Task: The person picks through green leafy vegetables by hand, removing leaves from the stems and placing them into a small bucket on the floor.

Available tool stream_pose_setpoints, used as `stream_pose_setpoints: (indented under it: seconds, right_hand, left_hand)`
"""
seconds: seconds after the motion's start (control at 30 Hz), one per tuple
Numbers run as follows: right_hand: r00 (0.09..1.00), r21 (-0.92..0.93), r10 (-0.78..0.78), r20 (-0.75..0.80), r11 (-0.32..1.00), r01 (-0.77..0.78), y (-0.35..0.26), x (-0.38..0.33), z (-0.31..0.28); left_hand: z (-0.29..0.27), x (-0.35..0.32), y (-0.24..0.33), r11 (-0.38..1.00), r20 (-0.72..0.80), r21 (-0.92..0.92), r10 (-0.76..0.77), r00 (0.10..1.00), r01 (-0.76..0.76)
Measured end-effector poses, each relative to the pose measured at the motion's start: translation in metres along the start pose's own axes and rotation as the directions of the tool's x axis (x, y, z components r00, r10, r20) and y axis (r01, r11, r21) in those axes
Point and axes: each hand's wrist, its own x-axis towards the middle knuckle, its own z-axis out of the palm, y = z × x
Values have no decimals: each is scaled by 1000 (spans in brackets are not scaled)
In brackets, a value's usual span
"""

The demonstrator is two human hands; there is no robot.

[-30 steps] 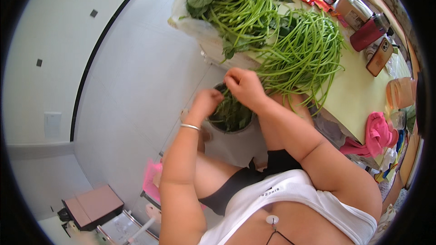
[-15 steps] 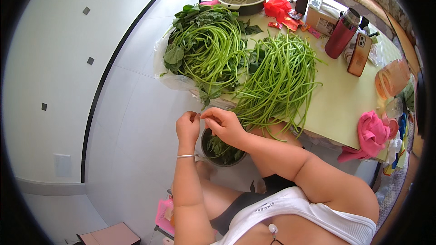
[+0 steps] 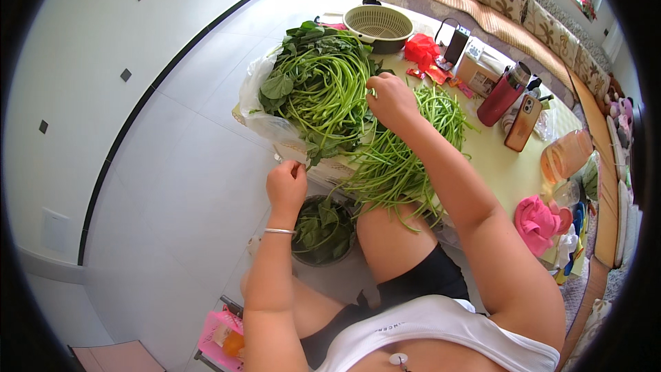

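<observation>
My left hand (image 3: 286,184) is held above the floor beside the table's near edge, fingertips pinched together; what they hold, if anything, is too small to make out. My right hand (image 3: 392,102) is closed over the middle of the table, a short bit of green stem showing at its fingertips. To its left lies a heap of leafy greens (image 3: 323,79) with long stems, partly on a clear plastic bag (image 3: 256,100). Under and right of my right forearm spreads a pile of bare green stems (image 3: 392,165). Below, a round container (image 3: 353,234) on the floor holds torn-off leaves (image 3: 322,231).
On the pale table (image 3: 492,172) stand a colander (image 3: 379,27), red wrapping (image 3: 421,48), a cardboard box (image 3: 478,72), a dark red flask (image 3: 502,96), a propped phone (image 3: 523,122), an orange-tinted jar (image 3: 566,157) and a pink cloth (image 3: 537,224). A sofa (image 3: 482,0) lines the back.
My right hand has moved from beside the left hand up and away to between the heap and the stem pile. My left hand stays low, still pinched. The view has tilted up.
</observation>
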Motion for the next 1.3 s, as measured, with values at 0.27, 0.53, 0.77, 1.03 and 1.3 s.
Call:
stream_pose_setpoints:
  seconds: [0.27,0.53,0.77,1.03,1.3]
  right_hand:
    - [968,98,-235,93,969,226,2,20,6]
    - [929,186,-363,75,920,345,-16,41,-36]
    - [924,159,-340,175,936,314,-39,33,-48]
    - [924,-92,-275,267,947,309,1,27,7]
    - [973,572,-202,115,814,102,-30,39,-47]
  left_hand:
    - [-9,-3,-8,1000,-9,13,-24,1000,24]
    - [-26,1,1,988,-80,-146,-52,995,40]
    - [-37,-4,8,936,-127,-353,-53,990,5]
    - [-37,-12,-1,977,-54,-213,-11,998,-1]
    - [-38,-9,-4,965,-118,-262,-5,993,-27]
